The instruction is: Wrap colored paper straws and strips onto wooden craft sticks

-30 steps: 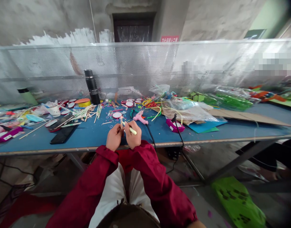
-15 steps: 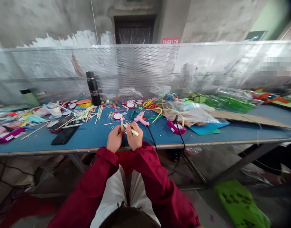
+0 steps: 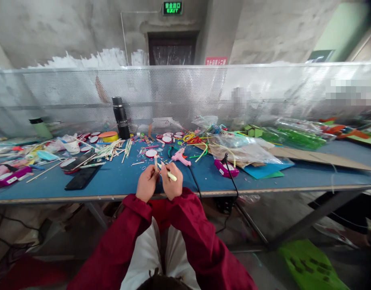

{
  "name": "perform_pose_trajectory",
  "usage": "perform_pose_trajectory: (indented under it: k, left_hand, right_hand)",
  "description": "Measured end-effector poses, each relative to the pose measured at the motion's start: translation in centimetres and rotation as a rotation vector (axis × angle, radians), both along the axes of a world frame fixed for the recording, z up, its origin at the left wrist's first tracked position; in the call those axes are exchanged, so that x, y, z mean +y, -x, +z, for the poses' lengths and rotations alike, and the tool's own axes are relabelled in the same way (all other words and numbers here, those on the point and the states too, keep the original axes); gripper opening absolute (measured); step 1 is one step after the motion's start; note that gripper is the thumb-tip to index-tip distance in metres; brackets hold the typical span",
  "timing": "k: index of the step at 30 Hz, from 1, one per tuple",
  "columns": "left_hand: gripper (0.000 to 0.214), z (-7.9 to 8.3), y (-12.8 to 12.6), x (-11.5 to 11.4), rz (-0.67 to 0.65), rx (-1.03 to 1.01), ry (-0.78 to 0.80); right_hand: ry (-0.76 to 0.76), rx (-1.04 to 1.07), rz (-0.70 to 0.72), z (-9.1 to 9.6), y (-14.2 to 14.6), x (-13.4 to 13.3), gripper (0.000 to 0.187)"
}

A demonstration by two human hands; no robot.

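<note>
My left hand is closed around a small flat wooden craft stick, which points up from the fingers. My right hand grips a pale yellow marker pen, its tip turned toward the stick. Both hands are close together above the table's front edge. Whether the pen tip touches the stick I cannot tell. Just beyond the fingers lies a round white disc with a red rim. A pink glue gun rests right of it, its black cord running off the front edge.
Loose sticks and a black phone lie to the left. A black thermos stands at the back by the perforated metal screen. On the right are a purple box, plastic bags and cardboard.
The camera view has tilted up a little, so a green exit sign now shows at the top. Both hands keep their hold on the stick and the pen, almost unmoved.
</note>
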State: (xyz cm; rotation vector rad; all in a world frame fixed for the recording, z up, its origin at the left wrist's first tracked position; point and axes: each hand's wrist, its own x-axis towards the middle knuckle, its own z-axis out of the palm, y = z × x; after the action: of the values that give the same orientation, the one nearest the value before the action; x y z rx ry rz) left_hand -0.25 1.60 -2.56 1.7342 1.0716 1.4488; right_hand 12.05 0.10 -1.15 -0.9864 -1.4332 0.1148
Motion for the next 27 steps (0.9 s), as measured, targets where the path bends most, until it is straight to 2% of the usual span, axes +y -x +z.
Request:
perform_pose_trajectory:
  k: [10, 17, 22, 24, 27]
  left_hand:
    - [0.02, 0.1, -0.1, -0.1, -0.013, -0.018, -0.003]
    - [0.019, 0.4, -0.2, -0.3, -0.018, -0.067, 0.006]
    - [0.021, 0.8, -0.2, -0.7, 0.012, -0.131, 0.012]
    - [0.022, 0.9, -0.1, -1.0, 0.053, -0.181, 0.018]
    - [0.023, 1.1, 0.0, -1.4, 0.1, -0.26, 0.023]
  right_hand:
    - [-0.026, -0.028, -0.023, 0.2, 0.0, -0.1, 0.03]
    - [-0.06, 0.005, -0.029, 0.1, 0.1, 0.0, 0.015]
    - [-0.063, -0.013, -0.025, 0.4, -0.2, -0.2, 0.022]
    - [-0.018, -0.093, -0.042, 0.7, -0.5, -0.3, 0.027]
    - [0.087, -0.373, -0.097, 1.2, -1.0, -0.3, 0.028]
